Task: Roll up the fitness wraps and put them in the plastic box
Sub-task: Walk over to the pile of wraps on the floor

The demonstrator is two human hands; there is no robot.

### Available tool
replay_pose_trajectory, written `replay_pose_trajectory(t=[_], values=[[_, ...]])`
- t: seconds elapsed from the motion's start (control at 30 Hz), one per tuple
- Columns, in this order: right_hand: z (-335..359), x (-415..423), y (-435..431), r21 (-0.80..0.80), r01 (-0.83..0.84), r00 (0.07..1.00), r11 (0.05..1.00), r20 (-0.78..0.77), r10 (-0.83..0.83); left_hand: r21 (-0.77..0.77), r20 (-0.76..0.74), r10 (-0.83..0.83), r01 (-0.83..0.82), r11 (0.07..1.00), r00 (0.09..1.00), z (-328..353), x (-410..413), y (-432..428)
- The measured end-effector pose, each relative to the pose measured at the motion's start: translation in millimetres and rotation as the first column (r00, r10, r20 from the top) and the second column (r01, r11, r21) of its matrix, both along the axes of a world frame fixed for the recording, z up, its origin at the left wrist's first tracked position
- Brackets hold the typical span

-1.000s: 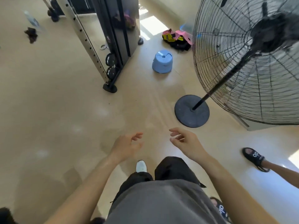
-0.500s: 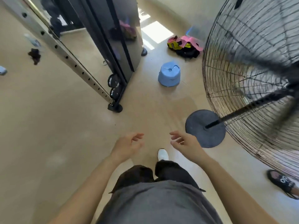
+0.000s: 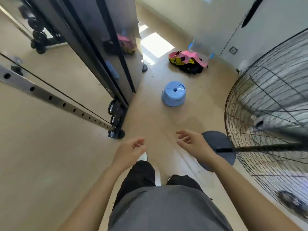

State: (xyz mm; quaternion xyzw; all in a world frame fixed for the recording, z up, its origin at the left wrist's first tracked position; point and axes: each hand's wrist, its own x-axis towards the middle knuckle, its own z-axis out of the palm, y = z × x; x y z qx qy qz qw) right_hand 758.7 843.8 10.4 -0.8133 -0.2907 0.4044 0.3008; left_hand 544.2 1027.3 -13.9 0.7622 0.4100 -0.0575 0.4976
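Head view showed my left hand and right hand held out over the floor, near each other, fingers loosely curled and holding nothing. The fitness wraps lay in a pink, yellow and black heap on the floor well ahead, just in front of the clear plastic box by the wall. A blue stool stood between my hands and that heap. A big fan filled the right side, and a gym machine stood on the left.

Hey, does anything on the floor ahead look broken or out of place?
The blue stool looks cracked across its top, near the centre hole. Beyond it, the wraps lie in a loose heap beside the clear box.
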Motion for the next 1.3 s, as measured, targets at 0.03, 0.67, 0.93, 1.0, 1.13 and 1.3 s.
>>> replay_pose_trajectory(t=[0.03,0.67,0.93,1.0,1.13,1.3], values=[[2,4,14,-0.007,0.021,1.000,1.000,-0.009,-0.021,-0.013,0.005,-0.018,0.019,1.000,1.000,-1,8,19],[-33,221,210,0.018,0.341,0.930,0.940,-0.151,-0.335,0.061,-0.105,-0.418,0.426,0.903,0.902,-4,305,252],[-25,335,247,-0.020,0.493,0.863,0.870,-0.119,-0.492,0.011,-0.057,-0.435,0.436,0.900,0.899,12,451,315],[-29,362,254,-0.041,0.534,0.838,0.844,-0.110,-0.535,-0.001,-0.057,-0.462,0.463,0.887,0.885,7,486,333],[-32,415,272,-0.080,0.628,0.771,0.774,-0.072,-0.632,-0.015,-0.038,-0.530,0.530,0.848,0.847,-2,559,370],[-29,476,293,-0.145,0.723,0.682,0.676,-0.006,-0.731,-0.051,-0.021,-0.689,0.687,0.725,0.725,-15,652,408]])
